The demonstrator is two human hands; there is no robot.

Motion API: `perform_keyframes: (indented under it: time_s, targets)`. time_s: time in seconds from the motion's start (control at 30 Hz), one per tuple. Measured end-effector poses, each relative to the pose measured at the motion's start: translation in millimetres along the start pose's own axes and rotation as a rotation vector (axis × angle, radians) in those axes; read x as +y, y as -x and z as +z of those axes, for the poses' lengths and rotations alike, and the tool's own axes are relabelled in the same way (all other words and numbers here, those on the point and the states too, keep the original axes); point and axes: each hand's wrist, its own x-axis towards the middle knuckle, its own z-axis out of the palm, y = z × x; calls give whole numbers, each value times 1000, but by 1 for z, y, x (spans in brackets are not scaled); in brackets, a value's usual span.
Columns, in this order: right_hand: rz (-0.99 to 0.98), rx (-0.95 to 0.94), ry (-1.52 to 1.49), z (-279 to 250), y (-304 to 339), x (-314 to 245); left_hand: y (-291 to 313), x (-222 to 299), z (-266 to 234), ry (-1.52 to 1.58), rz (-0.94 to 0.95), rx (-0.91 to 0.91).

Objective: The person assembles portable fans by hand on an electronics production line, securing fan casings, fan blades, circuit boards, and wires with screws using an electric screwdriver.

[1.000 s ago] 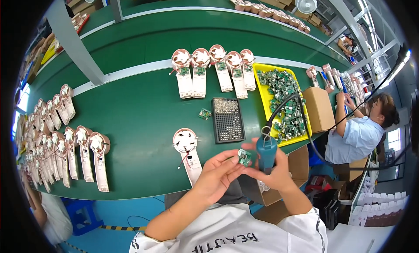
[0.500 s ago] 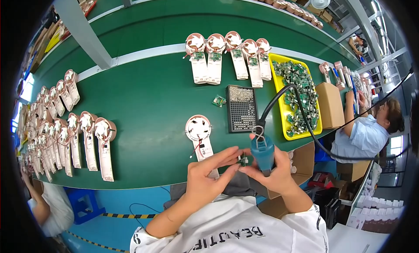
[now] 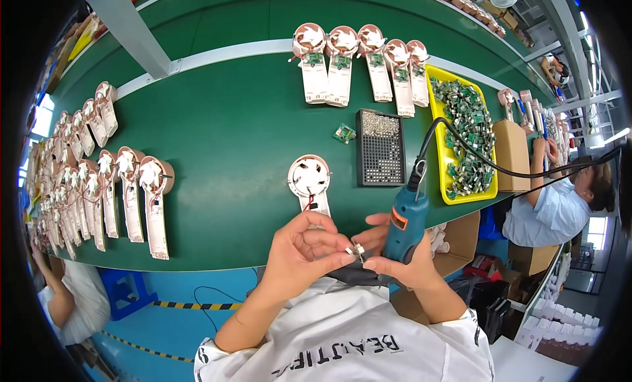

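The small circuit board (image 3: 358,249) is up in the air just in front of the person's chest, between the two hands; the left grip (image 3: 299,250) is narrow, thumb and fingertips pinched at the board's left side; the right grip (image 3: 415,270) is wrapped round a teal power screwdriver (image 3: 403,227), while its thumb and a fingertip come in at the board's right side; the board looks turned nearly edge-on, though it is too small and blurred to be sure which way its long axis runs

The pale fan housing (image 3: 309,176) lies on the green tabletop (image 3: 224,184), beyond the board and to its left, so the left hand is the nearer one; its long axis runs away from the person, round fan end far, handle toward the body, the handle's near part hidden behind the left hand's fingers; the screwdriver stands to the right of the board, its corded end pointing away from the body

Beyond the hands sits a black screw tray (image 3: 380,178), right of the housing; a loose green board (image 3: 343,133) lies just left of that tray, and a yellow tray (image 3: 469,199) heaped with boards stands to its right
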Motion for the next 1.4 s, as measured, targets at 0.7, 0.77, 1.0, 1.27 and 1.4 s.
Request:
perform_keyframes:
  time_s: [0.7,0.77,1.0,1.27,1.4]
  targets:
    - [-95,28,715,11,-58,3,-17,-3,-32,-1008,479,347]
    - [-123,35,761,17,-60,0,-18,-4,-32,-927,495,453]
    - [-150,33,870,25,-70,5,-22,-1,-33,-851,423,449]
    - [83,216,595,27,-59,10,-22,3,-28,-771,325,442]
    - [146,306,394,33,-65,18,-17,6,-23,-773,209,448]
